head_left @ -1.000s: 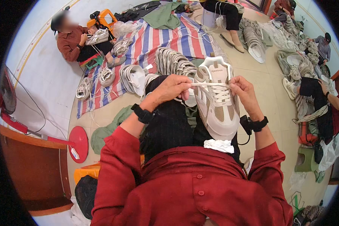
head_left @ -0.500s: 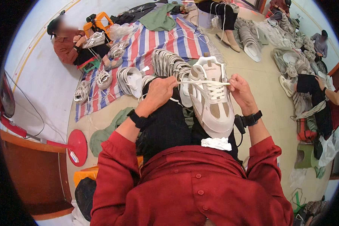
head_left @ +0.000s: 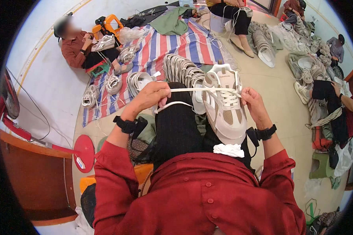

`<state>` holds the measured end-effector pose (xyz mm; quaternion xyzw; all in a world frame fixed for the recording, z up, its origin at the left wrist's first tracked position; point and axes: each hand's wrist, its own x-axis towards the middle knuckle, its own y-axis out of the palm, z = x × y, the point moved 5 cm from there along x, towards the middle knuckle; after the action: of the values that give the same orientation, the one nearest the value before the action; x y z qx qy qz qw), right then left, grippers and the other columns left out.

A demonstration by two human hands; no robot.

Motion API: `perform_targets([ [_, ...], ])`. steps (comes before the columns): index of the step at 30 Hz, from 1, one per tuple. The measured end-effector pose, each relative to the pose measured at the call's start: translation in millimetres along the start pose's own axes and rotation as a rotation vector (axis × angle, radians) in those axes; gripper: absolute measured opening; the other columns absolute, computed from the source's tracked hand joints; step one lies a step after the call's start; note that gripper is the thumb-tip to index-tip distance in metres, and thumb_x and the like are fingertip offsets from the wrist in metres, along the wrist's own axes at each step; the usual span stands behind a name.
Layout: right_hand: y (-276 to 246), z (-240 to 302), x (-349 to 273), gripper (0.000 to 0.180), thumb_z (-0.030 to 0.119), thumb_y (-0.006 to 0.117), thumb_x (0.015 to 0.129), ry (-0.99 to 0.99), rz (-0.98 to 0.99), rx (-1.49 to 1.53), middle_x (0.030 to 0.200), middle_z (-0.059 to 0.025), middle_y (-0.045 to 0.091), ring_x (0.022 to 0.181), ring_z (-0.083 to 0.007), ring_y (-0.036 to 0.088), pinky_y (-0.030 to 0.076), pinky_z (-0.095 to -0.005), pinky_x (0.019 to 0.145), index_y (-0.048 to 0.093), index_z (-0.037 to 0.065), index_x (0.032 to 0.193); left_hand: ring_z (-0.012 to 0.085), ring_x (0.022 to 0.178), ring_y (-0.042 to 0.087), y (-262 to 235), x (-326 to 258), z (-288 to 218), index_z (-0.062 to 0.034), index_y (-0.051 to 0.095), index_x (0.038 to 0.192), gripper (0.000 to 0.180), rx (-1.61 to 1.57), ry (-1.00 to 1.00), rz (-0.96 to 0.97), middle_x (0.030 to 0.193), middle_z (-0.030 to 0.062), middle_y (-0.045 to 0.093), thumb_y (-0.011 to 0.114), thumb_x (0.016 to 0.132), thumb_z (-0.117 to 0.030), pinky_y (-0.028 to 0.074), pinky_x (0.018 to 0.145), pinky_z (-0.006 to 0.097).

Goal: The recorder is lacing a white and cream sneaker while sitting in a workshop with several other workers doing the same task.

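Sneaker [head_left: 223, 107], beige and white, rests heel-down on the person's lap, toe pointing away. Left hand [head_left: 153, 96] is closed on the white lace [head_left: 192, 89], drawn taut across to the eyelets; right hand [head_left: 254, 105] pinches the lace at the shoe's right side.

Risk: uneven pull could slip the lace out of an eyelet, or tip the shoe off the knee.

Surroundings: row of finished sneakers [head_left: 180, 70] just beyond, striped mat [head_left: 184, 43], crumpled white paper [head_left: 228, 149] at the heel. Other workers sit well apart.

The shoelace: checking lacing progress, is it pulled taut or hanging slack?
Taut: the shoelace runs straight from the left hand to the sneaker.
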<state>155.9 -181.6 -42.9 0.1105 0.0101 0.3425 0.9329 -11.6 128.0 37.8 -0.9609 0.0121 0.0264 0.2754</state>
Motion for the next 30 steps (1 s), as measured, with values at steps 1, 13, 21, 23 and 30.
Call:
perform_targets([
  [1, -0.2, -1.2, -2.9, 0.011, 0.017, 0.059, 0.09, 0.001, 0.004, -0.033, 0.071, 0.0046, 0.052, 0.064, -0.0047, 0.046, 0.036, -0.0189, 0.063, 0.055, 0.007, 0.09, 0.0083, 0.054, 0.052, -1.2, -2.8, -3.4, -0.004, 0.057, 0.079, 0.026, -0.113, -0.008, 0.038, 0.061, -0.0003, 0.054, 0.048, 0.096, -0.022, 0.041, 0.052, 0.022],
  [13, 5.8, 23.1, -29.2, 0.006, 0.008, 0.057, 0.084, -0.117, -0.082, -0.532, 0.072, 0.0011, 0.057, 0.068, -0.0066, 0.051, 0.044, -0.0225, 0.063, 0.058, 0.002, 0.083, 0.0113, 0.065, 0.061, 15.3, -75.5, -152.3, -0.0011, 0.06, 0.082, 0.027, -0.374, 0.217, 0.295, 0.071, 0.004, 0.063, 0.052, 0.095, -0.023, 0.046, 0.06, 0.023],
  [21, 79.6, 111.1, -70.3, 0.018, 0.008, 0.059, 0.083, -0.432, -0.008, -0.648, 0.096, -0.0108, 0.063, 0.091, -0.0207, 0.059, 0.045, -0.0323, 0.084, 0.061, 0.001, 0.099, 0.0115, 0.065, 0.063, 39.6, -118.9, -220.7, 0.0024, 0.06, 0.092, 0.023, -0.273, 0.354, 0.577, 0.071, 0.0051, 0.064, 0.047, 0.099, -0.016, 0.048, 0.058, 0.024],
  [23, 105.2, 144.5, -88.5, 0.018, 0.009, 0.059, 0.084, -0.604, 0.034, -0.659, 0.097, -0.0107, 0.062, 0.092, -0.022, 0.058, 0.045, -0.0336, 0.085, 0.061, 0.001, 0.1, 0.0113, 0.063, 0.061, 51.8, -120.5, -230.6, 0.0022, 0.058, 0.092, 0.023, -0.263, 0.346, 0.612, 0.071, 0.0048, 0.063, 0.046, 0.099, -0.016, 0.047, 0.057, 0.024],
  [30, 170.9, 188.4, -140.6, 0.016, 0.014, 0.057, 0.091, -0.619, 0.869, -0.428, 0.095, -0.0115, 0.062, 0.09, -0.0263, 0.058, 0.044, -0.0384, 0.082, 0.061, 0.001, 0.098, 0.0105, 0.055, 0.051, 73.6, -128.8, -251.1, 0.001, 0.055, 0.088, 0.023, -0.287, 0.48, 0.67, 0.065, 0.0025, 0.053, 0.046, 0.1, -0.017, 0.042, 0.052, 0.025],
])
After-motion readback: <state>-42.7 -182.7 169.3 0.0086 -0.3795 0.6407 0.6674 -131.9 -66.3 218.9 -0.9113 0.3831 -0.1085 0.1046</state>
